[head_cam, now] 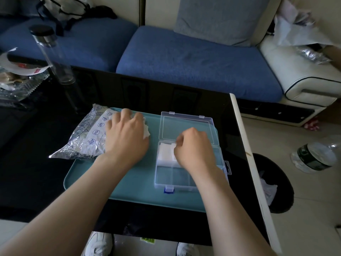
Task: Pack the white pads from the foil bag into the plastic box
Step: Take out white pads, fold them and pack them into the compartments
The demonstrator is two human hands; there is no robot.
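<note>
Packing is midway: the box's [173, 179] near compartments lie bare, while the right hand [193, 150], fingers curled, seats pads [165, 151] in the far-left one. Beyond, the left hand [127, 133] grips a pad [147, 131] at the bag [88, 137] mouth. Next, it should probably carry that across.

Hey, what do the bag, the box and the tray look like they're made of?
Bag: crinkled metallic foil, shiny creases. Box: clear hard plastic, see-through, blue latch. Tray: probably matte teal plastic, smooth; can't be sure.
</note>
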